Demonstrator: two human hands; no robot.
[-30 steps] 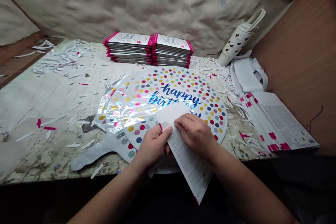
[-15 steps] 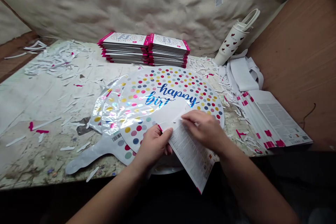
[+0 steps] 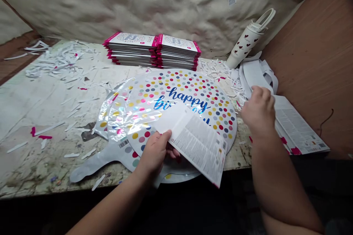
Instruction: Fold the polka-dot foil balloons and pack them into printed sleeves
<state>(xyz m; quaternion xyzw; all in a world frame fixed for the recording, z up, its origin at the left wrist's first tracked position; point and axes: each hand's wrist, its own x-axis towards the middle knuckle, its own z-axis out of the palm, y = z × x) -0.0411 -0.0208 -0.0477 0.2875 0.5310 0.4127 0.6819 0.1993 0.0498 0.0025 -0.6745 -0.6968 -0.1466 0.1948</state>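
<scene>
My left hand (image 3: 156, 150) pinches a white printed card sleeve (image 3: 198, 143) by its left edge, thumb on top. The sleeve is tilted, covered in small print, with a plain white flap end. Beneath it lie several flat foil balloons (image 3: 179, 80) with coloured dots and blue "happy birthday" lettering, partly covered by the sleeve. A grey balloon tail (image 3: 93, 165) points to the lower left. My right hand (image 3: 259, 106) is off the sleeve, in front of a heap of white strips (image 3: 256, 75). Its fingers are curled together; whatever they hold, if anything, is hidden.
Two stacks of pink-edged packs (image 3: 132, 49) stand at the back. A white tumbler with hearts (image 3: 245, 46) leans at the back right. More printed sleeves (image 3: 298, 125) lie fanned on the right. Paper scraps (image 3: 60, 58) litter the table (image 3: 35, 106). A wooden panel (image 3: 309, 55) closes the right side.
My right hand has left the sleeve and moved right, near the white strips. The sleeve has swung a little flatter in my left hand, which keeps its hold.
</scene>
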